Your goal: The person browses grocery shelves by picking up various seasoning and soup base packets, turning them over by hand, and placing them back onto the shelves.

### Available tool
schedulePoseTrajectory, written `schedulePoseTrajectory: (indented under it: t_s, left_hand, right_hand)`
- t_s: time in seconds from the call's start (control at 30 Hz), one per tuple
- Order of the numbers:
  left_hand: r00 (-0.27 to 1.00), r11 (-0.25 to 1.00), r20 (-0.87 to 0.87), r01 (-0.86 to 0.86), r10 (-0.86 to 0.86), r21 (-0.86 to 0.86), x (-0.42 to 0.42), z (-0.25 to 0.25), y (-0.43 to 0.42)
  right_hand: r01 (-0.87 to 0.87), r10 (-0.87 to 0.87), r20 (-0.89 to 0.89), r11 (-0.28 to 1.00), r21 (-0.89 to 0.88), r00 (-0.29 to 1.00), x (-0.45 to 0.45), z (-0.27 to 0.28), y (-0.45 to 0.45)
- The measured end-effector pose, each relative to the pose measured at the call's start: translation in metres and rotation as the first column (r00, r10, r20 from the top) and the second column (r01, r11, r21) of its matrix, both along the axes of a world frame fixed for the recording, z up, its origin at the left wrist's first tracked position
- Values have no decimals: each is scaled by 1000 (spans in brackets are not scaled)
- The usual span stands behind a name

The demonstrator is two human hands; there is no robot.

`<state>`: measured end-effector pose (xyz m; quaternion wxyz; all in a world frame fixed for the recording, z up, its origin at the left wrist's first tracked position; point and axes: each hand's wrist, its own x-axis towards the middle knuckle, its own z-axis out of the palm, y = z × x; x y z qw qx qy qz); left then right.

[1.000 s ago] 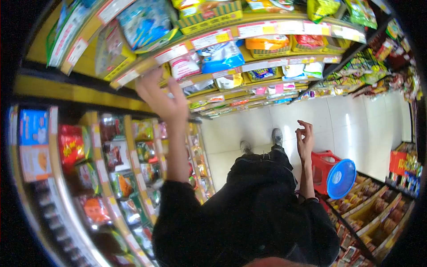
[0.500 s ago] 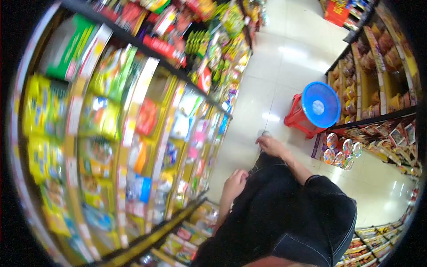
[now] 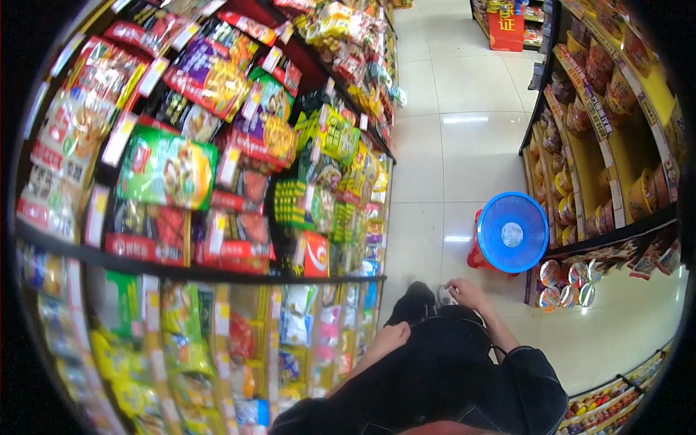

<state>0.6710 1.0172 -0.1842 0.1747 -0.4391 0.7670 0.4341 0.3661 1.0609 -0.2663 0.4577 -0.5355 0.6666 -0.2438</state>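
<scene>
My left hand (image 3: 392, 338) hangs low beside my dark clothing, its fingers curled in, with no item visible in it. My right hand (image 3: 466, 293) is in front of my right leg, fingers loosely bent and partly apart, holding nothing. Just ahead of it and to the right, a blue round basin (image 3: 512, 232) rests on a red stool (image 3: 478, 255). Neither hand touches the shelves. To my left, a green snack bag (image 3: 167, 168) lies among many colourful packets on the shelf.
Packed shelving with a dark divider bar (image 3: 203, 265) runs along my left. On the right, a rack holds tubs (image 3: 641, 194), with several round-lidded cups (image 3: 578, 274) near its corner. The tiled floor (image 3: 420, 174) leads forward to a red sign (image 3: 505, 29).
My left hand has come down from the left shelf to beside my body. The view has turned along the aisle, and the blue basin now appears just ahead on the right.
</scene>
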Motion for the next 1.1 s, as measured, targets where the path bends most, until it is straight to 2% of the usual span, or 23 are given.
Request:
schedulePoseTrajectory:
  t_s: [0.07, 0.17, 0.27, 0.3, 0.4, 0.5, 0.53, 0.6, 0.63, 0.73, 0.83, 0.87, 0.9, 0.93, 1.0, 1.1]
  left_hand:
    - [999, 999, -6, 31, -31, -36, -25, 11, -23]
    - [965, 969, -184, 150, -187, -199, -45, -22, -70]
    - [966, 913, -90, 195, -242, -358, -87, -30, -121]
    - [965, 931, -29, 243, -260, -272, -103, -30, -146]
    - [972, 957, 97, 230, -215, -178, -153, -30, -218]
    - [962, 968, 182, 226, -205, -109, -200, -8, -299]
    - [961, 964, 158, 244, -226, -106, -210, -4, -321]
    - [962, 961, 99, 264, -256, -85, -226, 0, -356]
    - [969, 969, 89, 238, -232, -62, -240, 35, -372]
    - [975, 971, 72, 219, -212, -98, -261, 49, -413]
    - [984, 978, -91, 137, -152, -156, -282, 36, -454]
    - [979, 979, -157, 101, -130, -178, -291, 26, -464]
    - [957, 946, -244, 74, -156, -315, -299, 14, -475]
    - [949, 944, -281, 44, -141, -326, -310, 12, -489]
    - [965, 975, -245, 39, -93, -219, -336, 7, -527]
    - [923, 954, -336, -252, 188, -160, -388, -5, -580]
  right_hand:
    - [25, -24, -29, 999, 46, 999, -9, 2, -13]
    - [65, -65, -17, 997, 29, 998, -15, -9, -36]
    - [28, -30, 25, 998, 54, 999, -32, -17, -73]
    - [-24, 21, 50, 997, 75, 999, -43, -17, -91]
    - [-50, 44, 28, 957, 286, 999, -79, -14, -154]
    - [-39, 54, -69, 979, 201, 996, -121, -10, -237]
    - [-40, 59, -99, 982, 184, 993, -134, -9, -258]
    - [-38, 40, -56, 998, 42, 998, -169, -8, -307]
    - [-6, 10, -62, 998, 67, 998, -183, 31, -337]
    - [144, -144, -1, 986, -82, 990, -229, 38, -393]
    - [306, -310, 66, 950, 65, 948, -267, 34, -436]
    - [328, -331, 82, 944, 49, 940, -276, 25, -447]
    - [347, -349, 97, 937, 32, 932, -286, 14, -458]
    - [363, -362, 113, 932, 15, 925, -298, 7, -469]
    - [325, -332, 130, 943, 70, 934, -323, -3, -498]
    - [262, -284, 181, 955, 138, 941, -362, -15, -545]
